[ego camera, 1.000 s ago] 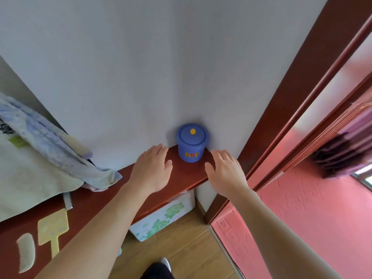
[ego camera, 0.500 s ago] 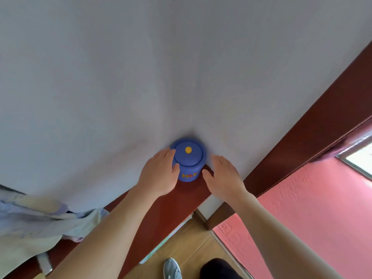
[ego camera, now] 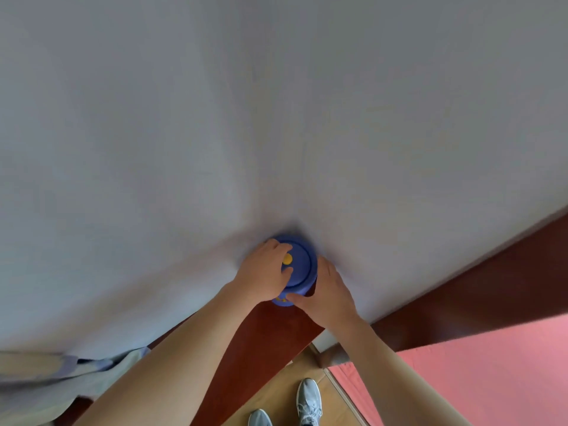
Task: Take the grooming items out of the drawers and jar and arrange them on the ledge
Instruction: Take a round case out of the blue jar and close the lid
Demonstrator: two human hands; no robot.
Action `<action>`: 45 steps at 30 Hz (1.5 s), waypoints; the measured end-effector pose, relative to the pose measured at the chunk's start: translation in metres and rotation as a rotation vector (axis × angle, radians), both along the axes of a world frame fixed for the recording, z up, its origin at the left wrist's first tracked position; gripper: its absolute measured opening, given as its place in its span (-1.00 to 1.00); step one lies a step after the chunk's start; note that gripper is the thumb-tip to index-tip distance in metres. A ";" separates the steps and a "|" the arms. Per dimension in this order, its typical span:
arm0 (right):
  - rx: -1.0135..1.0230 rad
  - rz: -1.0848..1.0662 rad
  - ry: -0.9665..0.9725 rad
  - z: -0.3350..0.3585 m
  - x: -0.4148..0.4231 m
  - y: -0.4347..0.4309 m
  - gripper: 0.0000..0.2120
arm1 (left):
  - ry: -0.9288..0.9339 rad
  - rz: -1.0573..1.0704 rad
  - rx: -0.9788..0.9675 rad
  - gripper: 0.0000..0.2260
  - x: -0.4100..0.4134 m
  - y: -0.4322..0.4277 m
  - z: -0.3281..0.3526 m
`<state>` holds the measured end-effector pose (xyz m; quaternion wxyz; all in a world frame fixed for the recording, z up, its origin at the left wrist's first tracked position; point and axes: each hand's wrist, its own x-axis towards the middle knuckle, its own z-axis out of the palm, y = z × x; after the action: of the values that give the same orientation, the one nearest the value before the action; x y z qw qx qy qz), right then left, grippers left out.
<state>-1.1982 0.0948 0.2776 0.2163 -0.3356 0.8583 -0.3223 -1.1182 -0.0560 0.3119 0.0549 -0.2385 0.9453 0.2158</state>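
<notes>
At the wall end of the dark red wooden ledge (ego camera: 246,339), I am curling my left hand (ego camera: 261,273) over the top of the small round blue plastic jar (ego camera: 304,273) and clasping its side with my right hand (ego camera: 330,295), judging it light, stiff and rather slippery.

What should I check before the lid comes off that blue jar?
1. Left hand grips the lid: ok.
2. Right hand grips the jar body to steady it: ok.
3. Jar stands on the ledge, in the wall corner: ok.
4. Lid free to lift or stuck: cannot tell.
5. Contents of the jar: cannot tell, lid on.
6. Bare ledge near the jar to set the lid down, cloth farther left: ok.
</notes>
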 end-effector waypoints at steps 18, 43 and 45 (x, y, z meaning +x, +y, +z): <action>-0.039 -0.027 -0.096 -0.027 -0.006 -0.012 -0.14 | 0.141 0.024 -0.009 -0.85 -0.018 -0.008 -0.026; 0.153 0.049 0.007 -0.033 -0.008 -0.010 -0.07 | 0.141 0.438 0.033 -0.91 0.111 0.006 -0.059; 0.185 0.021 -0.026 -0.037 -0.008 0.000 -0.11 | 0.086 0.447 0.042 -0.92 0.112 0.007 -0.070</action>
<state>-1.2061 0.0949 0.2403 0.2609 -0.3188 0.8780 -0.2439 -1.0064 -0.0492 0.2420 -0.0298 -0.4316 0.8656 0.2524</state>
